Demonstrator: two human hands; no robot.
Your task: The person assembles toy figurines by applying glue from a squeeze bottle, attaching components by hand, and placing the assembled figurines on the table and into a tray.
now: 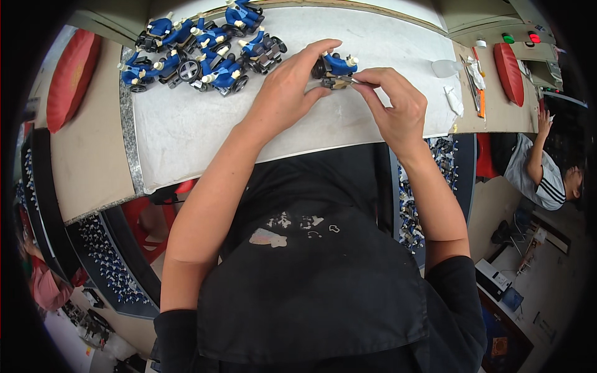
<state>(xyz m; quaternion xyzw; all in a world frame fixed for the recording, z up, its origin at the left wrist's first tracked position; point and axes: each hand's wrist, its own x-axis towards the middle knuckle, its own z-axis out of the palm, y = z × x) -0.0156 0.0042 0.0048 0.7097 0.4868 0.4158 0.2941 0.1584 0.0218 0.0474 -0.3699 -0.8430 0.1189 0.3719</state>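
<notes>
A toy figure (341,64) with a blue body and cream head and hands sits on a small dark wheeled vehicle with a tan-brown base (336,82). My left hand (287,84) curves round the wheel side of this toy, its thumb at the base and its fingers at the far side. From the right, my right hand (398,102) pinches at the end of the base with thumb and forefinger. Something thin and greyish shows at those fingertips, too small to name. Both hands are over the white sheet (217,133) on the table.
Several similar blue figures on wheeled vehicles (214,53) crowd the table's far left. A translucent bottle (443,68), white tube (453,101) and orange-handled tool (481,102) lie right. Red trays (74,81) flank the table. Racks of small figures (115,267) stand below. Another person (541,165) sits right.
</notes>
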